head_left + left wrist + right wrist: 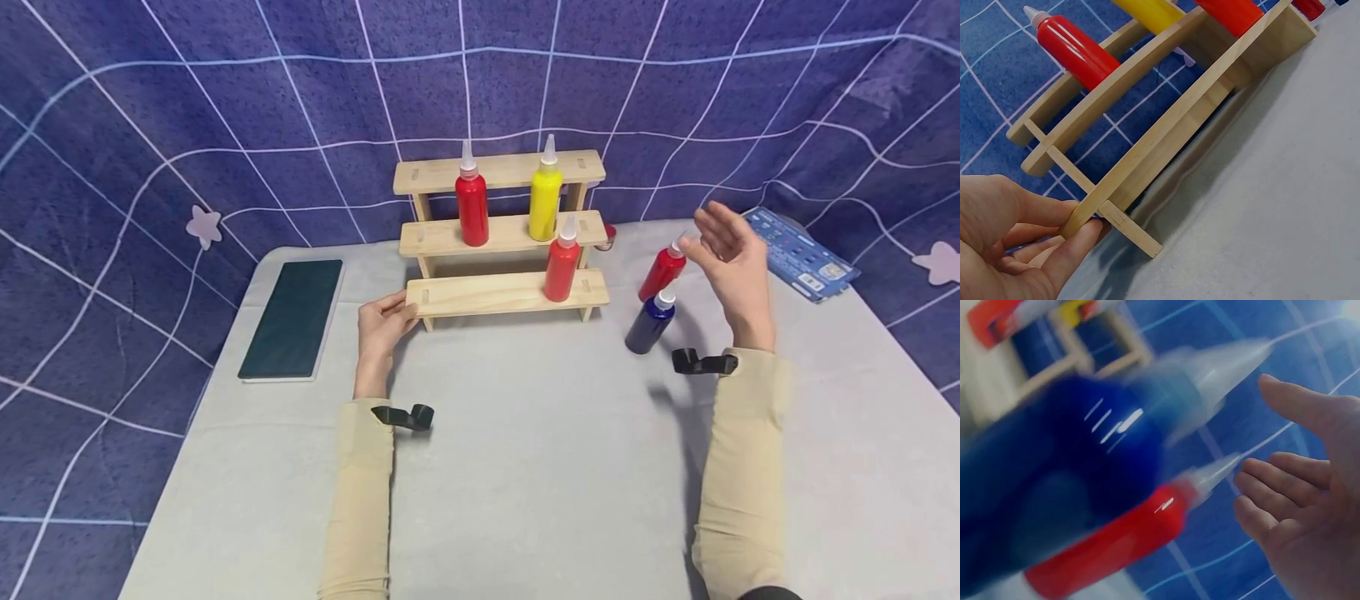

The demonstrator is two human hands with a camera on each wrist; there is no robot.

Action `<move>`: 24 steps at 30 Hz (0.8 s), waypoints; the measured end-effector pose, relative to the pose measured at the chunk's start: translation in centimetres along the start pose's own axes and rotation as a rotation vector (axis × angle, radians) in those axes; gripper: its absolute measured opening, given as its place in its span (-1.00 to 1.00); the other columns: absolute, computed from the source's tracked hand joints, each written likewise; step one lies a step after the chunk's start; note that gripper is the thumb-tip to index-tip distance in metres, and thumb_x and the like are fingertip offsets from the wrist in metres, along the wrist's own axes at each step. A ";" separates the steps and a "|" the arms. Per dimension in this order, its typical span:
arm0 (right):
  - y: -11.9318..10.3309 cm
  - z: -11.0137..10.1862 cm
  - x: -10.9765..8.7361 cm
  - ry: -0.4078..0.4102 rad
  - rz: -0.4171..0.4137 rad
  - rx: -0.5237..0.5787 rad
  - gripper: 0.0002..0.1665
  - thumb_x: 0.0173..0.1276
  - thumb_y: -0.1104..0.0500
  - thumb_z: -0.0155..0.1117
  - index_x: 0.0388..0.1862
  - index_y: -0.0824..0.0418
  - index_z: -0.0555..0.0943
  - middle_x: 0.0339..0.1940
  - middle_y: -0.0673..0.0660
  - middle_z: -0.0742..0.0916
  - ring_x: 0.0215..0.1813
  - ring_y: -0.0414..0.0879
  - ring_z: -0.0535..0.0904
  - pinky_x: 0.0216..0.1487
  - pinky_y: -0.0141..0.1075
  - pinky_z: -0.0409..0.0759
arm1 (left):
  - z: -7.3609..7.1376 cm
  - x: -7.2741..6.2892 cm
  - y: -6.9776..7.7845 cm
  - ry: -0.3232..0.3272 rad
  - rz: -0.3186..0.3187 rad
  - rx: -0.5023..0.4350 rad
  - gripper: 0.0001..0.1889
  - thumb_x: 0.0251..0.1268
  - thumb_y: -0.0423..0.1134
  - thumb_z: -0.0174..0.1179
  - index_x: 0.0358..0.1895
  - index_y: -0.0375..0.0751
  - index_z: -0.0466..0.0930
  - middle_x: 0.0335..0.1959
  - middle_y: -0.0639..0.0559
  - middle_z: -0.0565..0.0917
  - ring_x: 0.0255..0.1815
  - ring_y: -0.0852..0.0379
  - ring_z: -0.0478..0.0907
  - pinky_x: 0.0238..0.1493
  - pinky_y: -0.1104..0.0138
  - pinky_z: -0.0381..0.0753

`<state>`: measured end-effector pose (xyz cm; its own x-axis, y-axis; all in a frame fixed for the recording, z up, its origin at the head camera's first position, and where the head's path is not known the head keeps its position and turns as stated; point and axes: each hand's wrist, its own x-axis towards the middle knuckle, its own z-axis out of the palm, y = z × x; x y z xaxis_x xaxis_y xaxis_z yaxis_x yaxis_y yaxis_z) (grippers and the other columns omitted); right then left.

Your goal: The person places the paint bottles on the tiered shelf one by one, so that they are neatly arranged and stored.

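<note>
Our right grip point(731, 262) was apart, holding nothing; the red bottle point(662, 272) stood upright just left, on the table point(525, 458).
The blue bottle point(649, 326) stood on its near side; farther left, our left grip point(385, 332) pinched the wooden rack point(487, 293).

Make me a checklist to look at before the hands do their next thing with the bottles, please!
1. Left hand gripping the wooden stand: ok, at its lower left end.
2. Right hand holding a bottle: not ok, it holds none.
3. Blue bottle standing upright on the table: ok.
4. Yellow bottle standing upright on the middle shelf: ok.
5. Blue bottle's nozzle screwed on tight: cannot tell, it looks blurry up close.
</note>
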<state>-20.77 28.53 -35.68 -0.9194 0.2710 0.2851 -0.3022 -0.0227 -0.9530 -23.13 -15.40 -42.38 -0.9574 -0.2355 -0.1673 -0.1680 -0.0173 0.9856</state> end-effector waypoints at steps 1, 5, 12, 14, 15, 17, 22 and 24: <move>0.6 -0.1 0.2 -0.005 0.023 -0.015 -0.22 0.17 0.44 0.40 0.39 0.31 0.38 0.12 -0.01 0.65 0.25 -0.18 0.50 0.42 -0.42 0.34 | 0.0 0.0 0.0 0.002 -0.001 -0.002 -0.59 0.30 -0.52 0.18 0.22 -0.46 0.51 0.06 -0.41 0.60 -0.33 0.33 0.64 -0.16 0.50 0.70; 3.0 -0.5 0.5 -0.068 0.086 -0.106 -0.26 0.19 0.42 0.40 0.36 0.28 0.41 0.02 -0.08 0.66 0.12 -0.25 0.53 0.29 -0.54 0.43 | -0.1 -0.1 -0.1 0.003 -0.003 -0.003 -0.59 0.30 -0.52 0.18 0.22 -0.45 0.50 0.05 -0.41 0.60 -0.33 0.33 0.64 -0.16 0.50 0.70; 5.5 -0.5 0.8 -0.159 0.072 -0.265 -0.59 0.19 0.43 0.37 -0.02 0.13 0.56 -0.31 -0.17 0.68 -0.26 -0.35 0.58 -0.23 -0.61 0.56 | -0.1 0.0 0.1 -0.001 0.002 -0.011 -0.59 0.31 -0.51 0.17 0.23 -0.45 0.50 0.05 -0.39 0.61 -0.30 0.30 0.65 -0.11 0.46 0.71; 5.8 -0.6 0.8 -0.165 0.066 -0.275 -0.63 0.18 0.45 0.36 -0.06 0.20 0.56 -0.34 -0.20 0.68 -0.29 -0.36 0.58 -0.25 -0.62 0.56 | -0.1 0.0 0.2 0.000 0.000 -0.008 -0.59 0.31 -0.51 0.17 0.23 -0.44 0.50 0.06 -0.40 0.61 -0.30 0.30 0.65 -0.11 0.45 0.71; 5.9 -0.6 0.8 -0.169 0.064 -0.283 -0.65 0.18 0.46 0.35 -0.07 0.25 0.56 -0.36 -0.21 0.68 -0.31 -0.37 0.59 -0.25 -0.62 0.56 | -0.1 0.0 0.2 0.001 -0.001 -0.006 -0.59 0.31 -0.51 0.17 0.23 -0.44 0.50 0.07 -0.40 0.60 -0.30 0.30 0.65 -0.11 0.45 0.71; 6.0 -0.7 0.6 -0.182 0.066 -0.299 -0.69 0.18 0.47 0.35 -0.09 0.35 0.56 -0.40 -0.23 0.69 -0.35 -0.39 0.60 -0.28 -0.63 0.56 | 0.0 0.0 0.2 0.003 -0.002 -0.004 -0.59 0.31 -0.51 0.17 0.22 -0.44 0.51 0.06 -0.40 0.61 -0.31 0.30 0.66 -0.12 0.45 0.71; 6.3 -1.0 0.4 -0.193 0.090 -0.312 -0.73 0.19 0.44 0.36 -0.11 0.40 0.59 -0.46 -0.26 0.72 -0.41 -0.41 0.64 -0.32 -0.63 0.58 | 0.0 0.1 0.1 0.007 -0.006 0.005 -0.60 0.31 -0.50 0.17 0.22 -0.44 0.51 0.07 -0.40 0.61 -0.31 0.31 0.65 -0.09 0.44 0.70; 6.6 -1.1 0.4 -0.181 0.098 -0.321 -0.74 0.20 0.42 0.37 -0.11 0.36 0.61 -0.47 -0.28 0.72 -0.41 -0.42 0.64 -0.32 -0.62 0.57 | 0.0 0.0 0.1 0.009 -0.007 0.007 -0.59 0.31 -0.50 0.18 0.22 -0.44 0.51 0.07 -0.39 0.61 -0.30 0.31 0.65 -0.08 0.43 0.70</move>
<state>-22.81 29.50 -41.93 -0.9782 0.1077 0.1775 -0.1430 0.2701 -0.9522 -23.17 -15.43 -42.33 -0.9539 -0.2443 -0.1742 -0.1766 -0.0124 0.9842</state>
